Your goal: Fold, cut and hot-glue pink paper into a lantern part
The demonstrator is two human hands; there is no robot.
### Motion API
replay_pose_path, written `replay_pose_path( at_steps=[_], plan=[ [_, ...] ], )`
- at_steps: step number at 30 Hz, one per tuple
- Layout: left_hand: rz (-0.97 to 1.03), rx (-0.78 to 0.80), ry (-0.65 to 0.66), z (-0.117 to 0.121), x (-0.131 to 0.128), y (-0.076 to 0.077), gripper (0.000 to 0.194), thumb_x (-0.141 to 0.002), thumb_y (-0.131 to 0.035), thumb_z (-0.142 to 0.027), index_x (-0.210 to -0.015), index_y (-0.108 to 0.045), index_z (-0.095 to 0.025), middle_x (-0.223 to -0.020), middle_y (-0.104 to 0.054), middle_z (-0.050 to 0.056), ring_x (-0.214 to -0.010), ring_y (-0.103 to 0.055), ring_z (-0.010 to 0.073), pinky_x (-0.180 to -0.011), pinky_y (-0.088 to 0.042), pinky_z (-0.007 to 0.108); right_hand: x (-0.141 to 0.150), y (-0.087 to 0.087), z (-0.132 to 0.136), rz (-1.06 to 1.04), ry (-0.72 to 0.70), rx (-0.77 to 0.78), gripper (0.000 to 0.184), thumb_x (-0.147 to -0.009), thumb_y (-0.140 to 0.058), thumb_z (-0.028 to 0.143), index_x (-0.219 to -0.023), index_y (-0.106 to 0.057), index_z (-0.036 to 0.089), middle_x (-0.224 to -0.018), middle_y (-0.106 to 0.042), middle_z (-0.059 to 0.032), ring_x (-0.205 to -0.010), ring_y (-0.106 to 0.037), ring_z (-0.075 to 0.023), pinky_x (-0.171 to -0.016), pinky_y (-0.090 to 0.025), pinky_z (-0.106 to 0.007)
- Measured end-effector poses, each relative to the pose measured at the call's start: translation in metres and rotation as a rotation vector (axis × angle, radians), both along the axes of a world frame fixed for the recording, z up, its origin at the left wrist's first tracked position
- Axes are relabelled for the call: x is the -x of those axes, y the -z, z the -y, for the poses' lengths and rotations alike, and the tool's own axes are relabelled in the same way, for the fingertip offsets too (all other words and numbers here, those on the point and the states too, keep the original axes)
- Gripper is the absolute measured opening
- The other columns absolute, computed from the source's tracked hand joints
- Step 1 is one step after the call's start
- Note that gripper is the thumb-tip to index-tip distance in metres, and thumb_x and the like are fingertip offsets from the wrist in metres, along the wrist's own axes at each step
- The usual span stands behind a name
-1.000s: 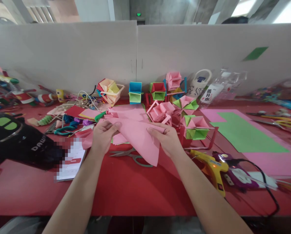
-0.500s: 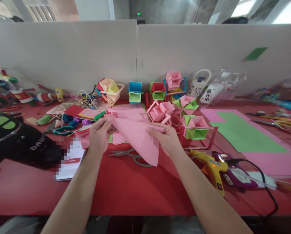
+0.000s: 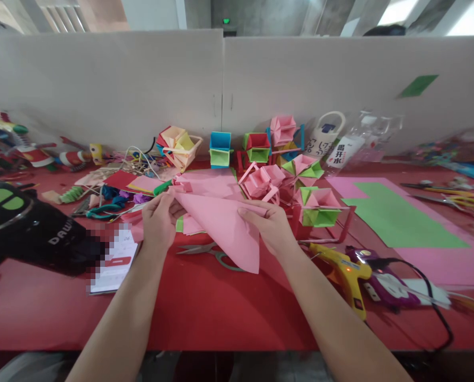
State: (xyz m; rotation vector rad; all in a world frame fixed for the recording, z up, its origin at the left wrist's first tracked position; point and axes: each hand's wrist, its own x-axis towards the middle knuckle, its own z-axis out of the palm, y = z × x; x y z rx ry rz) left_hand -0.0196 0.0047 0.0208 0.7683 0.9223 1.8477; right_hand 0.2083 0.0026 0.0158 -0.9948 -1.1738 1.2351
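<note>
We stretch our arms (image 3: pixel 117 313) forward, left grip (image 3: pixel 159 220) and right grip (image 3: pixel 272 228) pinching opposite ends of 1 pink paper (image 3: pixel 221 220), held over the scissors (image 3: pixel 207 249) on the red surface (image 3: pixel 229 313).

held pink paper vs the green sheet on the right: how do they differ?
Support: the left hand and right hand hold the pink paper up above the red table; the green sheet lies on a larger pink sheet.
Shape: the pink paper droops to a low corner; the green sheet lies flat.
Shared: both are thin, plain-coloured sheets.
</note>
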Motion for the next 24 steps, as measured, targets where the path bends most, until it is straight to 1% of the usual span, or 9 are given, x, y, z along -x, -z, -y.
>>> replay_pose_path(
  at_steps=[3,4,6,9,12,17,19,21,24],
  plan=[
    [-0.020,0.004,0.069,0.001,0.000,0.000,0.024,-0.072,-0.077,-0.035,-0.083,-0.071,-0.015,-0.072,-0.072,0.001,-0.062,-0.069,0.0124,-0.056,-0.056,0.021,0.000,0.003,-0.001,-0.002,0.003,-0.005,0.030,-0.065,-0.086,0.033,-0.092,-0.080,0.023,-0.092,-0.078,-0.0045,-0.081,-0.069,-0.0186,-0.076,-0.054,-0.033],
    [-0.021,0.014,0.100,0.001,0.000,0.000,0.025,-0.073,-0.077,-0.037,-0.084,-0.071,-0.015,-0.074,-0.073,0.002,-0.064,-0.069,0.0126,-0.057,-0.056,0.021,0.000,0.004,-0.002,-0.012,0.003,-0.008,0.029,-0.066,-0.085,0.033,-0.093,-0.080,0.023,-0.092,-0.078,-0.0043,-0.082,-0.069,-0.0186,-0.077,-0.054,-0.033],
    [-0.031,0.046,0.170,0.003,-0.003,0.001,0.027,-0.071,-0.078,-0.038,-0.080,-0.069,-0.015,-0.074,-0.072,0.002,-0.064,-0.069,0.0131,-0.060,-0.056,0.023,-0.001,0.005,-0.002,-0.036,0.007,-0.015,0.029,-0.067,-0.084,0.032,-0.094,-0.080,0.024,-0.093,-0.078,-0.0040,-0.084,-0.070,-0.0191,-0.078,-0.054,-0.033],
    [-0.105,0.081,0.233,0.003,-0.008,0.003,0.028,-0.065,-0.083,-0.034,-0.069,-0.064,-0.014,-0.068,-0.069,0.000,-0.064,-0.068,0.0138,-0.064,-0.058,0.026,0.000,0.006,-0.003,-0.047,0.036,-0.010,0.029,-0.067,-0.084,0.032,-0.095,-0.080,0.023,-0.093,-0.078,-0.0041,-0.084,-0.070,-0.0197,-0.079,-0.055,-0.034],
    [-0.174,0.088,0.204,0.002,-0.011,0.009,0.028,-0.065,-0.085,-0.033,-0.064,-0.063,-0.014,-0.064,-0.066,-0.001,-0.061,-0.066,0.0140,-0.065,-0.059,0.029,0.001,0.005,-0.003,-0.047,0.052,-0.001,0.029,-0.067,-0.084,0.032,-0.094,-0.080,0.023,-0.092,-0.078,-0.0042,-0.083,-0.070,-0.0198,-0.079,-0.055,-0.035],
    [-0.278,0.100,0.092,0.000,-0.008,0.017,0.029,-0.070,-0.081,-0.041,-0.070,-0.069,-0.015,-0.063,-0.066,0.000,-0.059,-0.066,0.0171,-0.062,-0.060,0.033,0.003,0.003,0.000,-0.050,0.048,-0.007,0.028,-0.068,-0.083,0.031,-0.094,-0.080,0.023,-0.095,-0.078,-0.0044,-0.084,-0.070,-0.0194,-0.080,-0.055,-0.035],
    [-0.272,0.093,0.079,0.000,-0.010,0.017,0.030,-0.071,-0.080,-0.043,-0.071,-0.069,-0.015,-0.062,-0.066,0.000,-0.060,-0.067,0.0183,-0.063,-0.060,0.034,0.002,0.003,0.000,-0.055,0.049,-0.011,0.028,-0.068,-0.083,0.031,-0.095,-0.080,0.023,-0.095,-0.078,-0.0045,-0.084,-0.070,-0.0194,-0.080,-0.054,-0.035],
    [-0.231,0.071,0.127,0.001,-0.014,0.016,0.031,-0.072,-0.079,-0.044,-0.071,-0.069,-0.015,-0.063,-0.067,0.001,-0.063,-0.067,0.0184,-0.066,-0.061,0.035,0.001,0.004,-0.001,-0.064,0.055,-0.015,0.029,-0.068,-0.083,0.032,-0.095,-0.080,0.022,-0.094,-0.078,-0.0046,-0.084,-0.070,-0.0193,-0.079,-0.054,-0.034],
    [-0.214,0.054,0.245,0.004,-0.023,0.016,0.030,-0.071,-0.081,-0.041,-0.074,-0.069,-0.013,-0.070,-0.069,0.002,-0.068,-0.067,0.0173,-0.071,-0.061,0.035,0.000,0.005,-0.002,-0.052,0.099,-0.017,0.031,-0.068,-0.083,0.034,-0.097,-0.079,0.021,-0.093,-0.078,-0.0051,-0.082,-0.070,-0.0195,-0.076,-0.054,-0.034]
  ],
)
